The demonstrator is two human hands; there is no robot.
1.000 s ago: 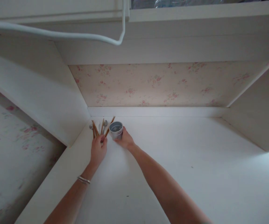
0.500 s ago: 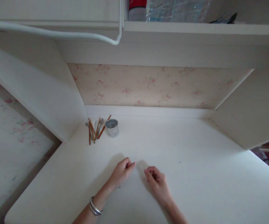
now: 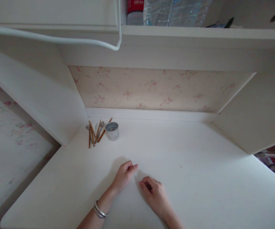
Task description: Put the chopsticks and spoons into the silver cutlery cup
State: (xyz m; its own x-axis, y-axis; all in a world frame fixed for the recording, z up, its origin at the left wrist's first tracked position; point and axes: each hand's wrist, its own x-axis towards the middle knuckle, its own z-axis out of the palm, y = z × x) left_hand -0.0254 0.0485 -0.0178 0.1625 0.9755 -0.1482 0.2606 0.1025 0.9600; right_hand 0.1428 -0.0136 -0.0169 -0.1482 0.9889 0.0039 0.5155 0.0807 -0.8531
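My left hand (image 3: 124, 175) rests on the white desk top (image 3: 199, 171) near its front middle, fingers loosely curled, holding nothing. A silver bracelet (image 3: 99, 210) sits on that wrist. My right hand (image 3: 153, 194) lies just right of it, fingers also curled in, nothing in them. Far back in the left corner stands a small perforated metal cup (image 3: 112, 130). Beside it, to its left, lie several brown wooden chopsticks (image 3: 94, 133) mixed with metal spoons (image 3: 100, 126). Both hands are well away from those things.
A floral-papered back wall (image 3: 151, 89) and white side panels close in the desk. Above runs a shelf (image 3: 199, 31) with a red-labelled container (image 3: 135, 11) and clear plastic bottles (image 3: 173, 11). A white cable (image 3: 56, 38) hangs at upper left.
A second ago my left hand held the chopsticks and my right the cup at the back corner. Both let go and drew back to the front of the desk.
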